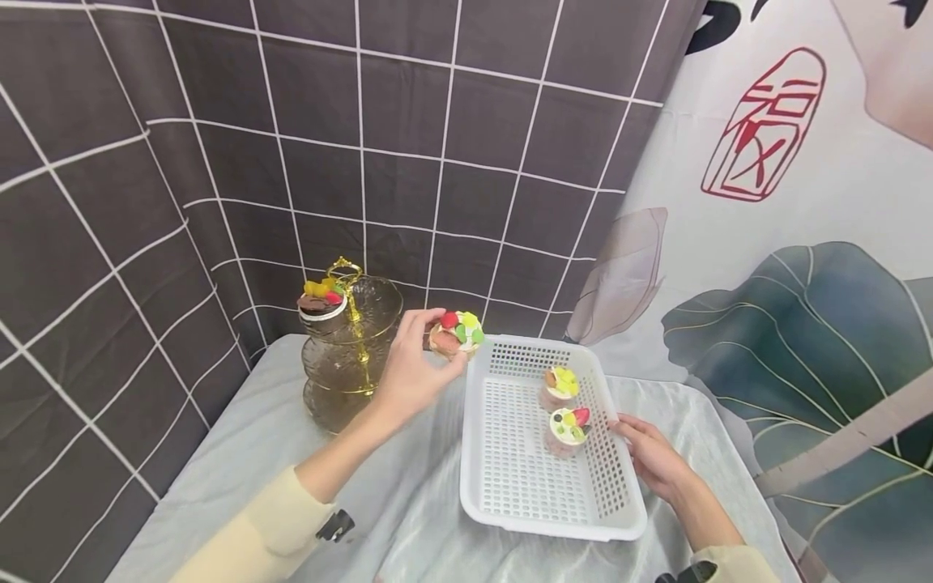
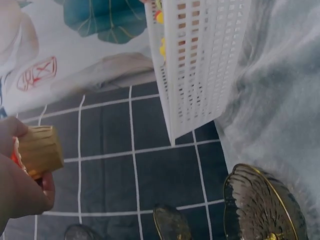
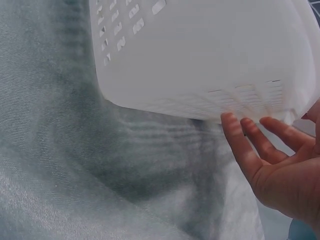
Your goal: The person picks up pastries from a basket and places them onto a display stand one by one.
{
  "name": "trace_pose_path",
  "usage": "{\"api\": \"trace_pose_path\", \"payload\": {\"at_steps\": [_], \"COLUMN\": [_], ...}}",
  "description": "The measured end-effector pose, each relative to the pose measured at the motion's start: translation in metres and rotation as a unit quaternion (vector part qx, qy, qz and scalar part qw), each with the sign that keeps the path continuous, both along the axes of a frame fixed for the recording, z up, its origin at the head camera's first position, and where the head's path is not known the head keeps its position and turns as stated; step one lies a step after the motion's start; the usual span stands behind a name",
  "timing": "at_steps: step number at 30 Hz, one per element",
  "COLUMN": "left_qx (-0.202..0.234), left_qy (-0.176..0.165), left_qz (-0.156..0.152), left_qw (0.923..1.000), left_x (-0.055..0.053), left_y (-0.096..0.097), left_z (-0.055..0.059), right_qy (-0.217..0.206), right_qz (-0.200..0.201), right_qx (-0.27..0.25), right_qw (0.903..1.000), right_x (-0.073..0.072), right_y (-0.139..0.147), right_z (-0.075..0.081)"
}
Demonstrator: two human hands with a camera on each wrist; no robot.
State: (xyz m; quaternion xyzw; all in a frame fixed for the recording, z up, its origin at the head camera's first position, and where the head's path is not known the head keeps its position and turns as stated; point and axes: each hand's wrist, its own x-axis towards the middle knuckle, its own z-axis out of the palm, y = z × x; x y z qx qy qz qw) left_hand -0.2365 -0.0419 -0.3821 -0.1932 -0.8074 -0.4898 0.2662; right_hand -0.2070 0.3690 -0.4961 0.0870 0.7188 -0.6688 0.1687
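My left hand [image 1: 419,368] pinches a toy cupcake [image 1: 457,334] topped with red, yellow and green fruit pieces, raised between the tiered stand and the basket. In the left wrist view its ribbed golden cup [image 2: 44,150] shows between thumb and fingers. My right hand [image 1: 656,457] is at the right rim of a white perforated plastic basket [image 1: 477,453]. In the right wrist view, the fingers [image 3: 242,142] are extended and spread, tips against the basket's outer wall. Inside the basket stand two cupcakes, one with yellow fruit [image 1: 560,389] and one with strawberry and kiwi [image 1: 566,433].
Left of the basket stands a tiered glass stand [image 1: 328,356] with a gold post and handle. A chocolate cupcake [image 1: 322,300] sits on its top tier. A pale cloth [image 1: 408,494] covers the table, with a dark grid curtain [image 1: 408,186] behind.
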Motion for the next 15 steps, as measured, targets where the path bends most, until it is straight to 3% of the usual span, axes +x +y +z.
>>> {"api": "trace_pose_path", "payload": {"at_steps": [8,15], "left_qx": [0.036,0.074], "left_qy": [0.02,0.022], "left_qz": [0.07,0.136], "left_qw": [0.9967,0.9877], "left_x": [-0.007,-0.011], "left_y": [-0.022,-0.029], "left_z": [0.004,0.009], "right_qy": [0.003,0.0], "right_qz": [0.002,-0.01], "right_qx": [-0.002,0.011], "right_qw": [1.0,0.9999], "right_x": [0.0,0.0], "right_y": [-0.001,-0.002], "right_z": [0.0,0.0]}}
